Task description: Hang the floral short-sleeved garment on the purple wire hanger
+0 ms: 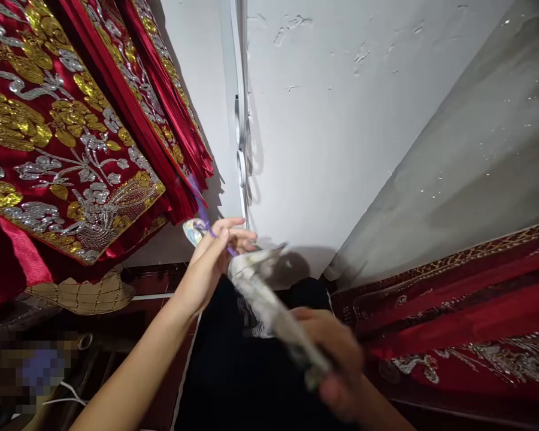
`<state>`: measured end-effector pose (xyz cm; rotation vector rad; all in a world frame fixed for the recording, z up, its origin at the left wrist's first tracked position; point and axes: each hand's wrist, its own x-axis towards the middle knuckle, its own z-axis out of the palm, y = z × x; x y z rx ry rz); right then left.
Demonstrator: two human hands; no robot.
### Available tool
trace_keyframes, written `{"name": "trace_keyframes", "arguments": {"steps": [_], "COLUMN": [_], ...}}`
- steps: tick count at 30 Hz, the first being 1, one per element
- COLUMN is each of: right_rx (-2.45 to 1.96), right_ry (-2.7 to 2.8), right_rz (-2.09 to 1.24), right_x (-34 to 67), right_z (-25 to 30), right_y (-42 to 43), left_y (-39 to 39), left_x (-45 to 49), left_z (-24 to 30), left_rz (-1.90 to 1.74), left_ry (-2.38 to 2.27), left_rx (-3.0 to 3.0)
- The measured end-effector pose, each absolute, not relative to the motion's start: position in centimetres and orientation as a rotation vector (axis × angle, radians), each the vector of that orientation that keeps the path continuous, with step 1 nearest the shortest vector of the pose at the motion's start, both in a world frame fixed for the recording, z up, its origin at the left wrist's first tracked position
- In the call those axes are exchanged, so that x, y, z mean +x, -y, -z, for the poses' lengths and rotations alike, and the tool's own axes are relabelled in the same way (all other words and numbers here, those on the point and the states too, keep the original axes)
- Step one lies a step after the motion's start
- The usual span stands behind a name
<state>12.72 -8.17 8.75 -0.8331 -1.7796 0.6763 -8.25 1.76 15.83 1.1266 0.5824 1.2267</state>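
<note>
My left hand (215,248) is raised in front of the white wall, its fingers pinched on a thin purple strip (202,209) that runs up toward the hanging red cloth. My right hand (336,353), blurred by motion, is closed round the lower end of a long roll wrapped in greyish printed paper (269,308). The roll slants up to the left, and its top end meets my left hand's fingers. A small pale, patterned piece (192,230) shows just behind my left hand.
Red satin cloths with gold and silver embroidery (63,131) hang at the upper left. More red embroidered cloth (467,323) lies at the right. A white wall (332,131) with a vertical metal rail (240,120) is ahead. A dark surface (233,383) lies below the hands.
</note>
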Motion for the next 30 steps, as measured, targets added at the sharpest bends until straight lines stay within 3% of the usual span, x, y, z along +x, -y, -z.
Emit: {"name": "trace_keyframes", "arguments": {"steps": [3,5,8,11,18,20,23,26,30], "right_rx": [-0.632,-0.799,-1.104,-1.245,-1.171,-1.156,-1.184,-1.191,-1.100], "right_ry": [2.009,1.806,1.505,1.585,1.847,1.852,1.745,1.485,1.113], "right_rz": [-0.780,-0.756,-0.591,-0.409,-0.561,-0.702,-0.905,-0.879,-0.793], "right_x": [13.0,14.2,15.8,15.8,13.6,13.8,14.9,15.9,15.8], "right_z": [-7.7,-7.1,-6.4,-6.0,-6.6,-7.0,-7.6,-9.0,-12.1], "right_y": [7.6,6.2,3.9,2.1,-0.2,-0.3,-0.3,-1.4,-5.1], "left_y": [0.1,1.3,2.5,2.7,1.9,1.4,0.1,-1.2,-1.7], "left_x": [-8.9,-10.2,-12.5,-14.7,-18.5,-19.1,-19.2,-18.3,-15.8], "left_z": [-15.6,-15.6,-15.5,-16.0,-19.0,-19.0,-17.8,-16.4,-14.2], "left_rz": [-0.956,-0.754,-0.441,-0.235,0.063,-0.053,-0.556,-1.187,-1.907], "left_ry": [-0.534,-0.533,-0.615,-0.721,-0.733,-0.825,-1.152,-1.369,-1.320], "left_rx": [0.795,0.779,0.966,1.171,1.502,1.659,1.877,2.062,2.091]}}
